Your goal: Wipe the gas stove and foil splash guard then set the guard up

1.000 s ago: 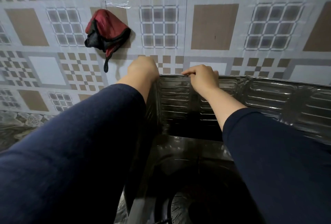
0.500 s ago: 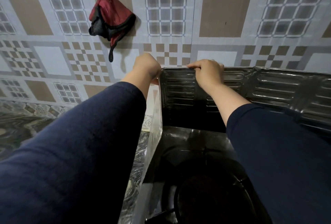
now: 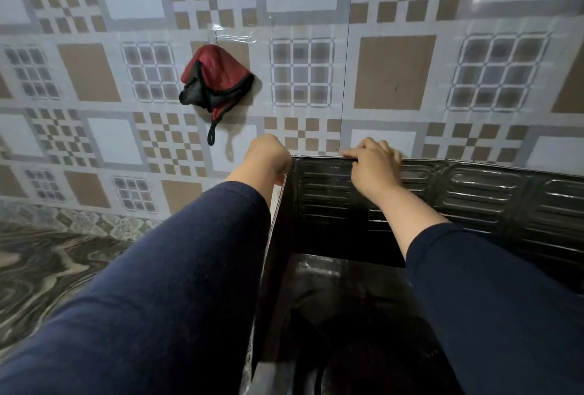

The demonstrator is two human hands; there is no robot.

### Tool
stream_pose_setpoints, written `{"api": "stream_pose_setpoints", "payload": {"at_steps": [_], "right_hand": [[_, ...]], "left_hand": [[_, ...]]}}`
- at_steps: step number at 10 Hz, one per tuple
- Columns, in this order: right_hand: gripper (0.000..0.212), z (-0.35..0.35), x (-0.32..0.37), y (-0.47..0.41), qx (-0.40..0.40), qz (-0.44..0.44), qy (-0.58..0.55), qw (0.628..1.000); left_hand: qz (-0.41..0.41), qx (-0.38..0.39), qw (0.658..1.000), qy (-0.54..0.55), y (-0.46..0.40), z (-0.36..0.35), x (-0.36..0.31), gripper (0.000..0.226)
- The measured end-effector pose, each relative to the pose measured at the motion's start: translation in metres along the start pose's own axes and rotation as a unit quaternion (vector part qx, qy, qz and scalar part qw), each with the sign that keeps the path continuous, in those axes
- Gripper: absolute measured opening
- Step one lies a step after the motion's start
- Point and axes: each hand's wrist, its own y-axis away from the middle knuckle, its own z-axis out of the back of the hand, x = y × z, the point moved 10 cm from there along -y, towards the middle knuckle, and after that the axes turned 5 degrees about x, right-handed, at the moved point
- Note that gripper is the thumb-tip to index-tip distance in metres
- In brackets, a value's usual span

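From the head camera, the foil splash guard (image 3: 474, 195) stands upright around the gas stove (image 3: 341, 287), its back panel close against the tiled wall (image 3: 395, 72) and a side panel folded forward along the stove's left edge. The right hand (image 3: 373, 163) rests on the top edge of the back panel near the fold, fingers (image 3: 349, 153) curled over the rim and pinching it. The left hand (image 3: 267, 154) sits at the outer corner where the two panels meet; its fingers are hidden behind the hand, so their grip cannot be told. A red cloth (image 3: 215, 84) hangs on the wall, well apart. The guard looks thin, light and easily creased, with ribbing for some stiffness; holding the top rim beside the fold seems safest, with gentle pressure to avoid denting.
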Motion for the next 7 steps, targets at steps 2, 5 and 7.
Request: {"api": "stream_pose_setpoints", "payload": {"at_steps": [2, 5, 7], "right_hand": [[0.052, -0.002, 0.0, 0.002, 0.021, 0.01, -0.002, 1.0], [0.051, 0.013, 0.005, 0.009, 0.023, 0.003, -0.021, 1.0], [0.034, 0.05, 0.03, 0.047, 0.007, 0.071, -0.052, 0.996]], "left_hand": [[-0.015, -0.002, 1.0, -0.024, 0.004, -0.003, -0.001, 0.017], [0.001, 0.033, 0.995, -0.095, 0.016, -0.001, -0.012, 0.022], [-0.036, 0.0, 0.993, -0.109, 0.041, 0.011, -0.025, 0.042]]}}
